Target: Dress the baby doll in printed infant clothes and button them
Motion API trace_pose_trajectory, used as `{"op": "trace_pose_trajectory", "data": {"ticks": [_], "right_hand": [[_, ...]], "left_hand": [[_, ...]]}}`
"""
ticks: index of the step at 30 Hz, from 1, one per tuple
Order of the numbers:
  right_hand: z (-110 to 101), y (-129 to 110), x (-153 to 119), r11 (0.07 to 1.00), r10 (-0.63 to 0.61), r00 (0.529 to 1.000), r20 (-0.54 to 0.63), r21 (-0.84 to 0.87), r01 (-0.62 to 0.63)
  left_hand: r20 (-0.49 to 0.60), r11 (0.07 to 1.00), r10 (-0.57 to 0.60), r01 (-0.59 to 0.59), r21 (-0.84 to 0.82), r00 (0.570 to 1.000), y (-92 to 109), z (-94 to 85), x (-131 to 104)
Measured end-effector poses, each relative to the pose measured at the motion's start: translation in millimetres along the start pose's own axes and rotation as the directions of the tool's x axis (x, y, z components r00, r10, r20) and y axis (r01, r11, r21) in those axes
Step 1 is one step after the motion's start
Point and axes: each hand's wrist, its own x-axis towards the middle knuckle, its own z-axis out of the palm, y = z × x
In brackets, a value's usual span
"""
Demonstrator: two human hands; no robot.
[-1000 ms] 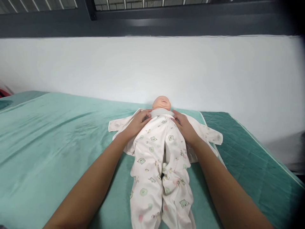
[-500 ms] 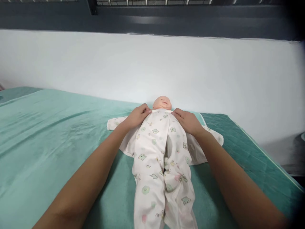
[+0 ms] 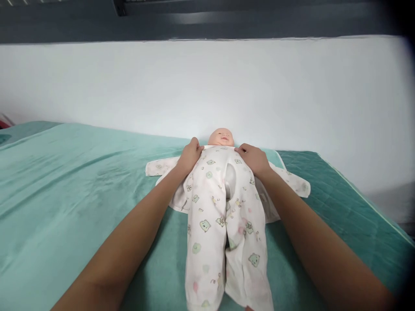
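A baby doll [image 3: 221, 137] lies on its back on a teal bed cover [image 3: 81, 185], its head toward the wall. White printed trousers [image 3: 223, 224] cover its legs and body up to the chest. A matching open top [image 3: 292, 183] is spread flat under it, sleeves out to both sides. My left hand [image 3: 189, 156] grips the trousers' waistband at the doll's left-of-frame shoulder. My right hand [image 3: 254, 159] grips the waistband on the other side. Both hands sit just below the doll's chin.
A white wall [image 3: 207, 86] rises right behind the bed, with a dark window frame [image 3: 207, 19] above it. The bed's right edge [image 3: 372, 207] runs diagonally at the right. A red object [image 3: 2, 123] peeks in at the far left.
Both hands have pulled the trousers' waistband up from the doll's belly to just under its chin, covering the grey band seen earlier. The trouser legs slid up along with it.
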Motion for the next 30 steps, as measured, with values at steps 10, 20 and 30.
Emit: {"op": "trace_pose_trajectory", "data": {"ticks": [10, 20, 30], "right_hand": [[-1, 11, -33, 0.848, -0.367, 0.93, -0.016, 0.406, 0.341], [4, 27, -64, 0.855, -0.332, 0.931, -0.155, 0.368, 0.366], [-3, 25, -99, 0.882, -0.037, 0.986, -0.163, 0.459, 0.109]], "left_hand": [[0.087, 0.967, 0.246, -0.238, -0.092, 0.965, 0, -18.5, -40], [0.04, 0.876, 0.471, -0.473, 0.094, 0.881, -24, -19.3, -65], [-0.01, 0.901, 0.4, -0.391, 0.187, 0.916, -23, -31.2, -96]]}}
